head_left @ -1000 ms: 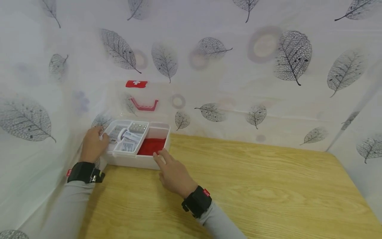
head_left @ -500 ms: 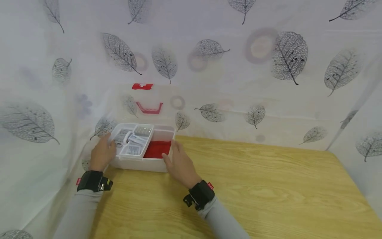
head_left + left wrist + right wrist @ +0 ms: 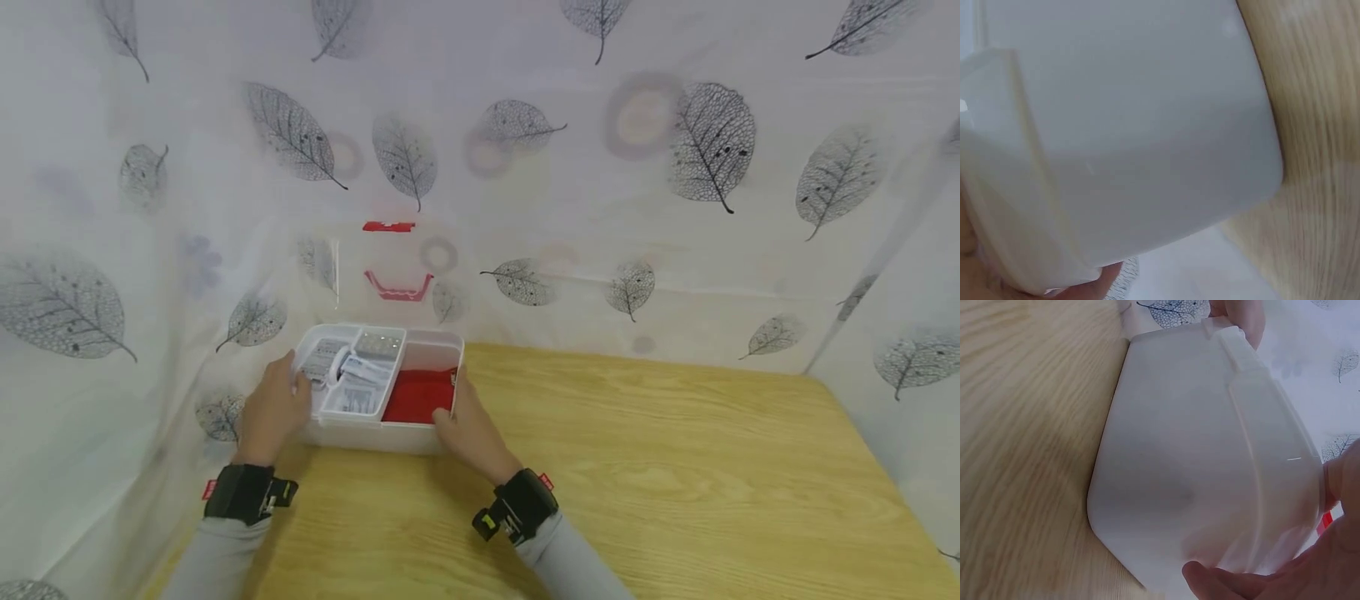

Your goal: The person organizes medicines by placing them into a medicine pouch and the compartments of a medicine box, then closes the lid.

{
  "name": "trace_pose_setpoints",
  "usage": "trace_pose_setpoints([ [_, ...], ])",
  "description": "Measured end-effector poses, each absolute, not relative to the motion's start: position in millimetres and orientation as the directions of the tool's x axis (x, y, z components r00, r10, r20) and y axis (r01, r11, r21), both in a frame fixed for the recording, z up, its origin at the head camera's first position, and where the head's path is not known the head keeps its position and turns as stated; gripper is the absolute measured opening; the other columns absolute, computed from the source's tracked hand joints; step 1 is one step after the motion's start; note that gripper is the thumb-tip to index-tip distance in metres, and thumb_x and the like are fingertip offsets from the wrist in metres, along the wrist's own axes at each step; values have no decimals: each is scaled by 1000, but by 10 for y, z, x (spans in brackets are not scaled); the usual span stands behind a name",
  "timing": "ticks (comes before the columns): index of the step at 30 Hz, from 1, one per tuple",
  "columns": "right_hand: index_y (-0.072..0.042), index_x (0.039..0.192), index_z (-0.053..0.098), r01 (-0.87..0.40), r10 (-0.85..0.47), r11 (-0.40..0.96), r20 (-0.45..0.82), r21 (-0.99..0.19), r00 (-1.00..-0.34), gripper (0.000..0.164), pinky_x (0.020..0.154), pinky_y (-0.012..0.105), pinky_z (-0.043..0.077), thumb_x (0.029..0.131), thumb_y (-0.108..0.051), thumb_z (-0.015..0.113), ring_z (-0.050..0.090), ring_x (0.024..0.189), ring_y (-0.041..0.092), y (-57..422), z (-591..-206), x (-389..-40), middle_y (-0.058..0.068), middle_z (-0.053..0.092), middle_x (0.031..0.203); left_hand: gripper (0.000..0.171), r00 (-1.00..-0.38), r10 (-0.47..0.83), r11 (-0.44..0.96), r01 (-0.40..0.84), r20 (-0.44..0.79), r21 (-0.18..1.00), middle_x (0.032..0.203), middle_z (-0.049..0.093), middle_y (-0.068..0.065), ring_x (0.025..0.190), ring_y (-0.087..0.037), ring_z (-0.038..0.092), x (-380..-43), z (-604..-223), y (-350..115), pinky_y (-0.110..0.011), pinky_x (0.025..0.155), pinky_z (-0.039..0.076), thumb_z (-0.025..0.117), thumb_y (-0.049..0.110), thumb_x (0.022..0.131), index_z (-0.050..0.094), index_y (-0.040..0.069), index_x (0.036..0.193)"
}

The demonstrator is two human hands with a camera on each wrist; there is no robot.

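Note:
A white plastic first-aid box stands on the table with its clear lid raised behind it. My left hand grips the box's left end, thumb over the rim. At the opposite end my right hand holds the wall, thumb on top by the front right corner and fingers along the outside. A divided white tray in the left part carries a blister pack and several paper sachets. Red fabric fills the right compartment. In the right wrist view, fingertips press the box's side.
The lid bears a red handle and a red label. Behind and to the left hangs a white leaf-print curtain, close to the left arm. The wood-grain table stretches away to the right.
My right hand has gone from the front right corner to a grip on the right end. The box has slid right and toward me between both hands, and its raised lid has shifted along.

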State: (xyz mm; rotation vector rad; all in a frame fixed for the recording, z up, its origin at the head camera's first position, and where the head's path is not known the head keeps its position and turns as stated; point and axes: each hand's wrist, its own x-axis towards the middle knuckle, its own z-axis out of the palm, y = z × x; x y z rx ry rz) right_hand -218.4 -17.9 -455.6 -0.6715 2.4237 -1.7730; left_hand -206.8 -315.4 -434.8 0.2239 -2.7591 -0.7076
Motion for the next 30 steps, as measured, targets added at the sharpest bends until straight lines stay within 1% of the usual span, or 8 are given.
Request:
trace_pose_setpoints([
  [3, -10, 161, 8, -302, -424, 223, 187, -927, -886, 77, 109, 51, 44, 94, -4, 45, 52, 127, 32, -30, -4595, -2083, 15, 43, 149, 57, -951, -224, 869, -95, 215, 485, 150, 38, -35, 129, -59, 43, -1946, -4357, -3032, -71, 101, 38, 33, 23, 107, 28, -9, 154],
  [7, -9, 163, -2, -305, -428, 294, 161, -906, -889, 82, 115, 50, 37, 97, -7, 45, 43, 138, 27, 150, -4618, -1945, 11, 26, 165, 57, -952, -226, 864, -97, 208, 494, 151, 37, -34, 128, -59, 44, -1792, -4348, -2882, -71, 100, 38, 33, 22, 107, 29, -9, 154],
  [9, -8, 162, -7, -304, -423, 326, 150, -895, -894, 83, 117, 49, 35, 97, -8, 46, 40, 142, 25, 215, -4611, -1883, 10, 18, 169, 57, -950, -233, 862, -104, 207, 496, 152, 37, -33, 129, -59, 43, -1736, -4349, -2818, -71, 101, 37, 32, 23, 107, 28, -9, 154],
  [11, -8, 162, -8, -301, -419, 343, 141, -890, -897, 85, 117, 48, 34, 97, -8, 47, 40, 142, 25, 280, -4600, -1822, 9, 15, 170, 57, -947, -241, 858, -106, 211, 503, 152, 37, -33, 132, -57, 41, -1693, -4353, -2759, -71, 103, 35, 32, 23, 107, 29, -8, 154],
  [15, -8, 162, -8, -303, -410, 366, 140, -880, -901, 85, 115, 50, 36, 96, -6, 46, 41, 142, 27, 426, -4583, -1686, 10, 15, 169, 56, -951, -226, 854, -90, 209, 513, 153, 37, -33, 133, -57, 41, -1618, -4360, -2619, -72, 103, 34, 32, 23, 107, 29, -9, 154],
  [21, -11, 162, -9, -286, -390, 377, 130, -881, -912, 87, 110, 50, 41, 95, -5, 45, 47, 135, 25, 605, -4571, -1505, 9, 17, 169, 54, -946, -191, 857, -30, 264, 515, 149, 41, -34, 126, -59, 47, -1506, -4361, -2440, -73, 96, 39, 36, 19, 106, 32, -10, 152],
  [25, -16, 162, -11, -275, -359, 416, 122, -867, -925, 88, 106, 43, 43, 95, -6, 46, 46, 135, 21, 720, -4582, -1409, 7, 12, 170, 53, -937, -175, 853, 9, 303, 522, 147, 43, -35, 125, -58, 49, -1451, -4377, -2323, -72, 96, 42, 38, 18, 106, 34, -13, 150],
  [30, -14, 162, -9, -260, -330, 479, 102, -838, -938, 86, 97, 37, 45, 96, -7, 46, 49, 129, 21, 843, -4583, -1327, 10, 14, 169, 54, -941, -173, 862, -1, 292, 507, 147, 45, -33, 121, -57, 53, -1397, -4397, -2202, -70, 92, 45, 40, 21, 106, 36, -11, 150],
])
